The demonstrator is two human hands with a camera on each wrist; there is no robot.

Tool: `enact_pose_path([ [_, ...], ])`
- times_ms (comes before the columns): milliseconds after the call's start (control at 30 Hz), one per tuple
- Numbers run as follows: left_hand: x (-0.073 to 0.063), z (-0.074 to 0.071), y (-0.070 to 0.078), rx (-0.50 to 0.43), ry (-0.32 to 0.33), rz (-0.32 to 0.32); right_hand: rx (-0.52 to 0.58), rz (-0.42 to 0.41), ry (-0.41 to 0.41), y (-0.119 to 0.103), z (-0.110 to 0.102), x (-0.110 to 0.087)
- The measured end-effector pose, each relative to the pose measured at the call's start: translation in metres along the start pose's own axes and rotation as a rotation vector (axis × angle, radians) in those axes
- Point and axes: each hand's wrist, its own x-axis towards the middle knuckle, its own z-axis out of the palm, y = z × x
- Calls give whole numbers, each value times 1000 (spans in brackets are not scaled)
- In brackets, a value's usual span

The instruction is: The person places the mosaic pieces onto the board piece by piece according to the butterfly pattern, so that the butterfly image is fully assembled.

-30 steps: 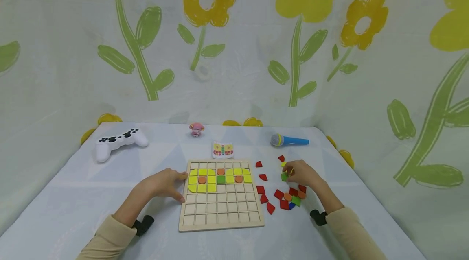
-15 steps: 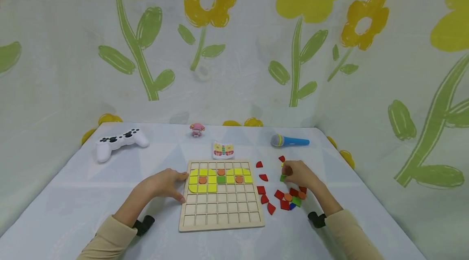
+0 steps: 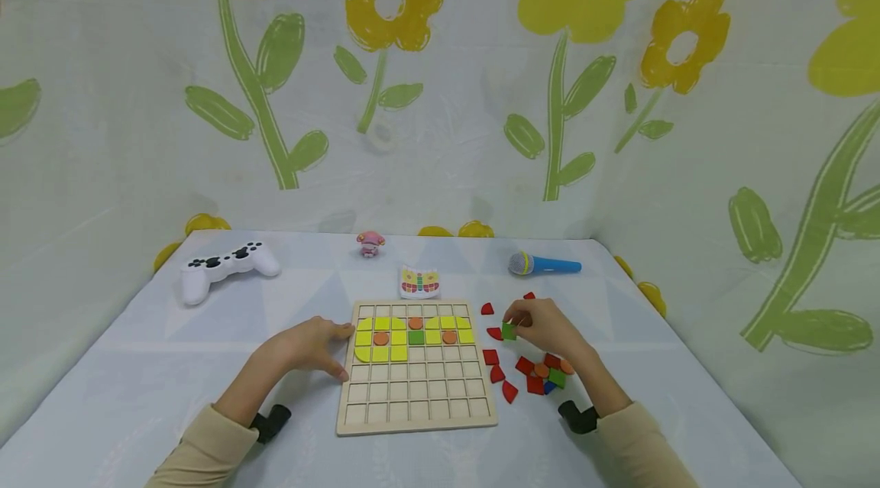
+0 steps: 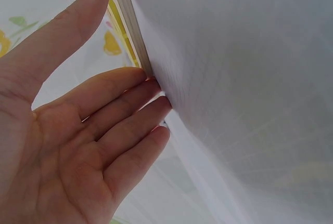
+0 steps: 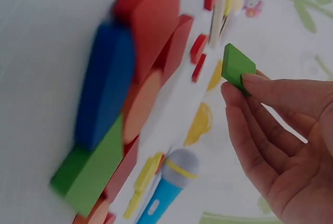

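A green square tile (image 5: 238, 67) is pinched between the thumb and fingers of my right hand (image 3: 546, 324), just right of the board. In the head view this green tile overlaps a red quarter-round piece (image 3: 494, 333). My left hand (image 3: 309, 345) rests with fingers extended against the left edge of the wooden grid board (image 3: 415, 427). Its fingertips touch that edge in the left wrist view. Yellow tiles (image 3: 399, 353), round orange pieces (image 3: 380, 338) and one green square (image 3: 415, 337) fill part of the upper rows.
Loose red, orange, green and blue pieces (image 3: 535, 384) lie in a pile right of the board. Behind the board stands a small pattern card (image 3: 419, 282). A white game controller (image 3: 229, 266), a pink figurine (image 3: 370, 244) and a blue microphone (image 3: 545, 264) sit farther back.
My right hand has moved left toward the board, carrying the green tile away from the spot near the yellow piece. The left hand and the board stay where they were.
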Motion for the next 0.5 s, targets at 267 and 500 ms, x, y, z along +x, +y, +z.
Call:
enact_pose_path([
  [267, 0, 1, -1, -7, 0, -4, 79, -74, -60, -31, 16, 9],
  [500, 1, 1, -1, -5, -1, -4, 110, -159, -129, -56, 32, 17],
])
